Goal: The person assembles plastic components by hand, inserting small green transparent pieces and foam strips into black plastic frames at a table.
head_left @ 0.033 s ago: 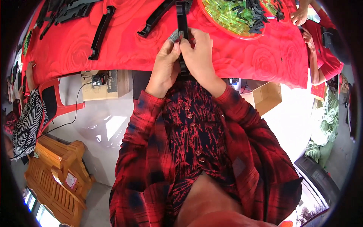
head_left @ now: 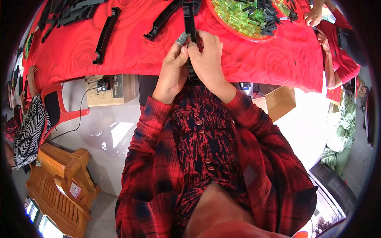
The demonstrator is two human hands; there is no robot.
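Note:
Both my hands grip a long black plastic strip (head_left: 189, 18) that lies across the near edge of the red-clothed table (head_left: 131, 51). My left hand (head_left: 171, 73) pinches it from the left, with a grey cover on one fingertip. My right hand (head_left: 208, 55) wraps over it from the right, fingers closed on the strip. The strip's lower end is hidden between my hands and my chest.
Other black strips (head_left: 105, 35) lie on the cloth to the left. A red round tray (head_left: 254, 39) holds green translucent and black pieces. Another person's hands (head_left: 317, 18) work at the far right. Below the table are a cardboard box (head_left: 279, 101), a red chair (head_left: 59, 113) and a wooden bench (head_left: 59, 186).

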